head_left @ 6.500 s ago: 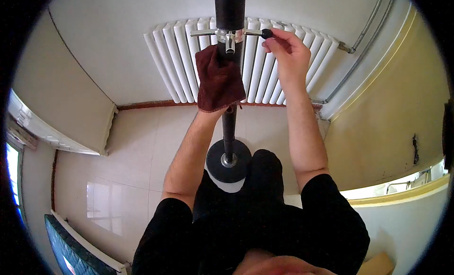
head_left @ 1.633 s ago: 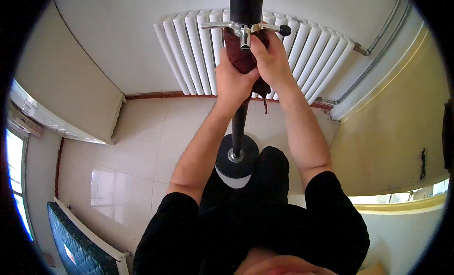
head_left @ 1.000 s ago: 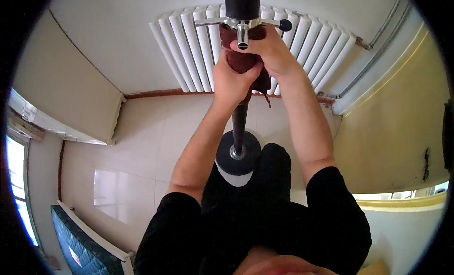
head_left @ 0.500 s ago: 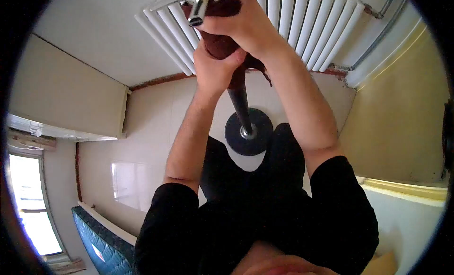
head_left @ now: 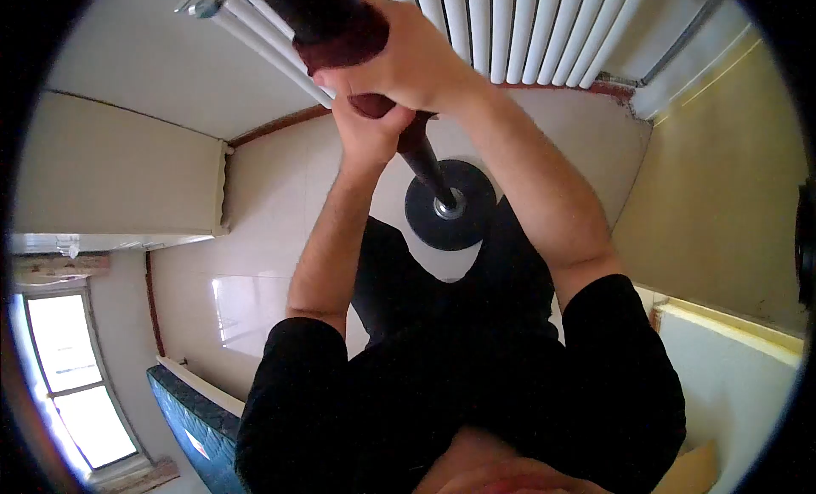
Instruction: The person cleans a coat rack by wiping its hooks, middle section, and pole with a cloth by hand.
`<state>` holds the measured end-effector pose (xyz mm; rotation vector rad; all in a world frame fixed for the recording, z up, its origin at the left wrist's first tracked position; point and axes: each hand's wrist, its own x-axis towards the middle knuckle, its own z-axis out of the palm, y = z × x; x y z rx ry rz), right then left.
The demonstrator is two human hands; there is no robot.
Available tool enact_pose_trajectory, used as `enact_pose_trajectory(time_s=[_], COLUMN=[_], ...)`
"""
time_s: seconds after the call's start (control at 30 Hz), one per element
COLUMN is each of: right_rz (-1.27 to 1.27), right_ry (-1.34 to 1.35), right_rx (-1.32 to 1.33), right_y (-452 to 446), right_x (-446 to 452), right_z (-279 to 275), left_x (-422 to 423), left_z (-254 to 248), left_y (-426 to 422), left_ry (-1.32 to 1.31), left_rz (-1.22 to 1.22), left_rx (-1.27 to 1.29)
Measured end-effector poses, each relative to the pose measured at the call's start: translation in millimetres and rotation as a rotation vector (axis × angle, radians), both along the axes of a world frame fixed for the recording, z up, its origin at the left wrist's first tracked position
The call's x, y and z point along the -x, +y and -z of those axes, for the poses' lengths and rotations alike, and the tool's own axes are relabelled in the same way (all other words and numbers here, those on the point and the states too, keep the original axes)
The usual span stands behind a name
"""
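Observation:
A dark pole (head_left: pixel 429 173) rises from a round black base (head_left: pixel 425 226) with a silvery collar around its foot. Dark red cloth (head_left: pixel 371 106) is wrapped about the pole higher up. My right hand (head_left: pixel 412 65) closes around the cloth near the top of the view. Just below it, my left hand (head_left: pixel 367 135) is wrapped round the cloth too, nearly touching the right. Above my hands the pole's thick dark upper part (head_left: pixel 314 8) runs out of the frame. My fingers on the far side are hidden.
A white radiator (head_left: pixel 523 35) stands along the wall ahead, with grey pipes (head_left: pixel 680 48) at its right. A pale cabinet (head_left: pixel 110 171) is at the left, above a window (head_left: pixel 76 375) and a blue mattress (head_left: pixel 200 430). The base stands on pale floor tiles between my legs.
Both hands and the cloth have shifted slightly left in the view. The silvery fitting seen at the top is out of sight, and the dark upper pole part shows instead. The loose hanging cloth end is no longer visible.

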<state>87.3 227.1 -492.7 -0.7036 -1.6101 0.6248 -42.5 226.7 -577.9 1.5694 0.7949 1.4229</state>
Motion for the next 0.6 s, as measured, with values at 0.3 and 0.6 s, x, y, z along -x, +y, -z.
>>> enact_pose_trajectory(time_s=[0.3,0.6], right_rz=[0.004,-0.097], right_ry=[0.014,0.026], right_rx=[0.162,0.491], right_y=[-14.8,-27.4], right_x=[1.5,1.9], right_z=[93.0,212.6], left_x=[12.4,4.7], left_z=[117.2,202.1], left_y=[4.0,-20.4], left_ry=[0.248,0.324], left_rz=[-0.126,-0.09], left_rx=[-0.161,0.143])
